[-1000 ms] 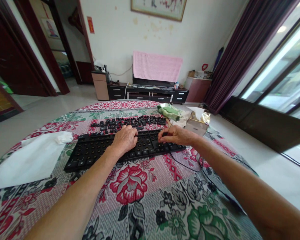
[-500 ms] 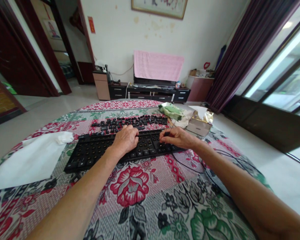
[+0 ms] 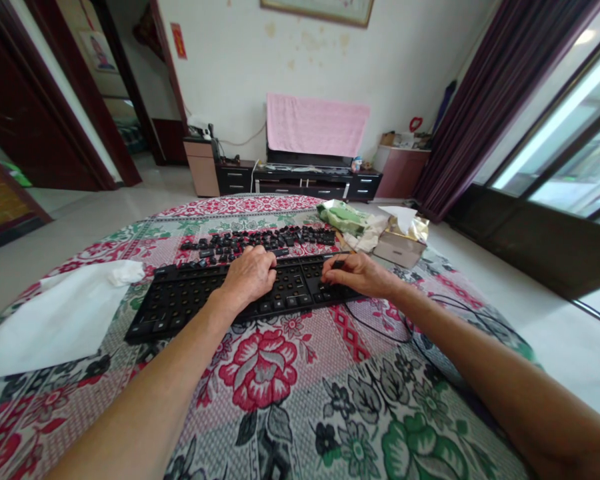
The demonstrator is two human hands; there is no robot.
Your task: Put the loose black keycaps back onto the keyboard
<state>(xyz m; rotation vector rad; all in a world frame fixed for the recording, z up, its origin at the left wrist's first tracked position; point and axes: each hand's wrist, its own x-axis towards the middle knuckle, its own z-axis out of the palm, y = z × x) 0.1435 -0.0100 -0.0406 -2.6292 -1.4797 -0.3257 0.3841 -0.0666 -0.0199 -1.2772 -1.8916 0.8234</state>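
A black keyboard (image 3: 190,297) with most keycaps off lies across the flowered tablecloth (image 3: 290,393). My left hand (image 3: 250,275) rests knuckles-up on its middle, fingers curled under against the frame. My right hand (image 3: 357,275) sits at the keyboard's right end, thumb and fingers pinched on a small black keycap (image 3: 338,265). A heap of loose black keycaps (image 3: 260,241) lies just beyond the keyboard. The keyboard's black cable (image 3: 375,327) loops off to the right.
A white sheet with a crumpled tissue (image 3: 55,320) lies at the left. A green packet (image 3: 343,217) and a tissue box (image 3: 403,243) stand at the far right. Behind the table are a TV stand with a pink cloth (image 3: 315,127), doorways left, curtains and glass doors right.
Both hands stay at the same places on the keyboard. The view has tipped slightly, so everything sits a little higher in the picture.
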